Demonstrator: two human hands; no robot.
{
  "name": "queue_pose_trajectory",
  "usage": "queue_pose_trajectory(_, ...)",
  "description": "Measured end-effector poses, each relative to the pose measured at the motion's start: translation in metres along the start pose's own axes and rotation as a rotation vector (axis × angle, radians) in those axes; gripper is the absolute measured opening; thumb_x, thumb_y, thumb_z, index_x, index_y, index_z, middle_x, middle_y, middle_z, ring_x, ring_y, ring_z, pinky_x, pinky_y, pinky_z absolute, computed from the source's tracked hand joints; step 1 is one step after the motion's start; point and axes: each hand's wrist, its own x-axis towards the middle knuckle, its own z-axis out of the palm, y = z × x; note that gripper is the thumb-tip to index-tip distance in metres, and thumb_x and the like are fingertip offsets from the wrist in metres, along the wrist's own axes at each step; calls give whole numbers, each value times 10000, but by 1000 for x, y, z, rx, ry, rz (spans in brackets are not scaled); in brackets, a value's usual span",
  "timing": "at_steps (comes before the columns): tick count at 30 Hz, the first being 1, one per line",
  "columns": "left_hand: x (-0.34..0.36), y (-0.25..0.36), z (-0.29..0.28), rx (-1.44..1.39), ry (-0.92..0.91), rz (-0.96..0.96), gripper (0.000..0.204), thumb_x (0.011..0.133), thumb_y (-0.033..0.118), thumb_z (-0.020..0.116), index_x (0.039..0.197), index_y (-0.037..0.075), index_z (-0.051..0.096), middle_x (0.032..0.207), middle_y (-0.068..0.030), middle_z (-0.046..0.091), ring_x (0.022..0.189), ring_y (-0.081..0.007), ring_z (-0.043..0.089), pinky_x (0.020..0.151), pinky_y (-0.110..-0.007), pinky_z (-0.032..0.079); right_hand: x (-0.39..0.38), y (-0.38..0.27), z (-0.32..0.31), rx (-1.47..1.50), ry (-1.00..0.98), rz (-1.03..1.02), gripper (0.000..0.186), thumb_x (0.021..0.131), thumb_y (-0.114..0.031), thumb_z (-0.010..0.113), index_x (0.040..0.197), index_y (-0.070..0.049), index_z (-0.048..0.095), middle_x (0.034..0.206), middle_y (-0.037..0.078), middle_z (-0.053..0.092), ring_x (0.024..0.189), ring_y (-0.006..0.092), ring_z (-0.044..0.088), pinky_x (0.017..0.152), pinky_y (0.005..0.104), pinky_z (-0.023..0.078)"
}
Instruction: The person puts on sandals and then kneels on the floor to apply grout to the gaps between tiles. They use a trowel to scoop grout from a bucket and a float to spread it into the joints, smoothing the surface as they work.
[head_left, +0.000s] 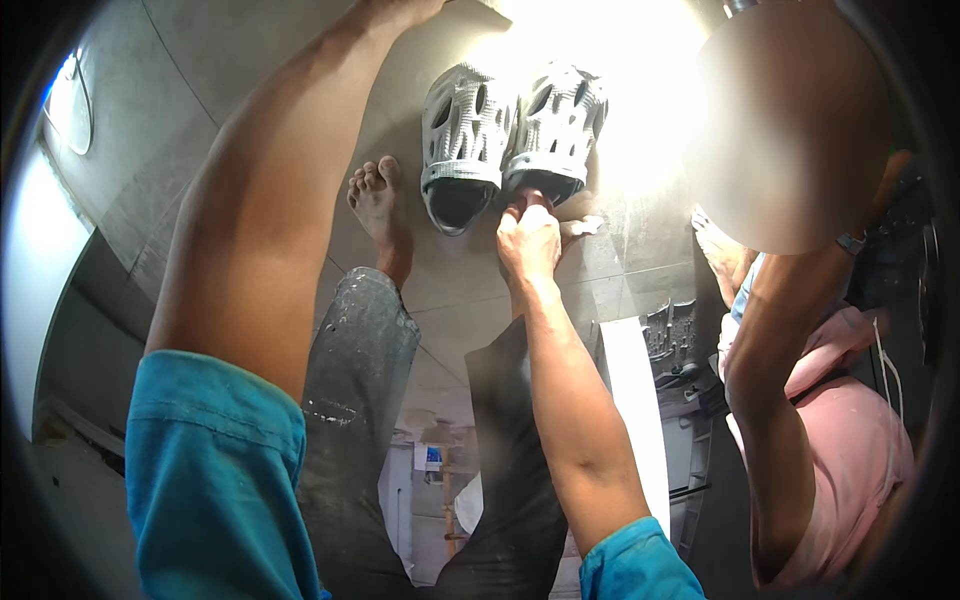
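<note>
A pair of grey-white slip-on shoes with cut-out holes stands on the tiled floor, dark openings toward me. My right hand (530, 237) is at the heel opening of the right slip-on shoe (557, 115); its fingers are bent together at the rim, their tips partly hidden inside. Close beside it, the left slip-on shoe (465, 125) is untouched. My left arm stretches far forward, and my left hand (408, 8) is cut off by the top edge, so its fingers cannot be made out.
My bare left foot (378, 195) and partly hidden right foot (582, 229) flank the shoes. At right is another person in pink clothing (850, 430), with a bare foot (722, 245) near the shoes. Strong glare covers the floor (640, 60) ahead. Shelving (690, 440) appears lower right.
</note>
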Motion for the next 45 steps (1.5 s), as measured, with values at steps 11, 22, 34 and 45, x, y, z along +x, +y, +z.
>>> queue_pose_trajectory(11,-207,99,-10,-628,73,-808,281,780,276,720,776,50,553,723,-143,624,719,-338,622,679,-431,488,12,-62,-39,339,313,-444,195,791,-68,584,981,-40,616,935,135,604,898,327,619,809,400,498)
queue_pose_trajectory(22,-249,213,20,-1288,432,-1175,354,832,214,767,659,52,504,703,-4,630,666,-95,559,629,-249,454,189,-196,-48,-128,616,-454,342,825,-218,602,1122,-50,590,1057,167,535,958,315,602,788,457,500)
queue_pose_trajectory(34,-263,146,-21,-1675,220,-1493,297,883,319,706,817,42,623,704,-28,638,597,-93,591,512,-219,448,107,-157,-69,-277,289,-221,674,685,-486,688,1166,-37,542,1069,181,575,1021,344,597,854,453,484)
queue_pose_trajectory(45,-270,191,-48,-1790,97,-1517,351,857,381,726,840,46,621,708,1,606,498,-84,546,460,-244,421,-114,45,-78,456,-2,33,635,733,-106,684,1310,-15,435,1052,90,554,921,149,518,808,289,458)
